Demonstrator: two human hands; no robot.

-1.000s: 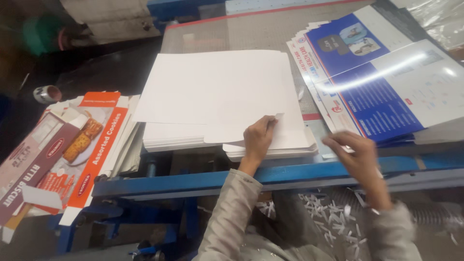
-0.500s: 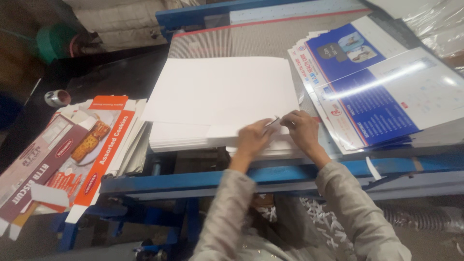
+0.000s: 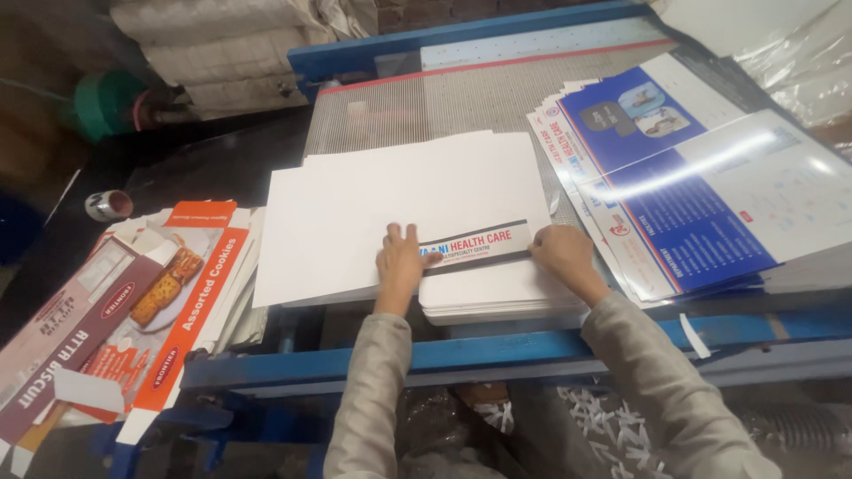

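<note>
Our left hand [image 3: 401, 262] presses flat, open, on the white card stack [image 3: 399, 208]; our right hand [image 3: 561, 253] pinches its folded printed flap [image 3: 477, 246], which may tear if tugged.

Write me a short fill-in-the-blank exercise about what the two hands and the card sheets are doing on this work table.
1. The left hand lies ____ on the white sheet stack.
2. The right hand grips the folded-over flap, whose printed side faces ____.
3. The blue printed sheets lie to the ____ of the white stack.
4. The biscuit cartons lie on the person's ____ side.

Missing words: flat; up; right; left
</note>
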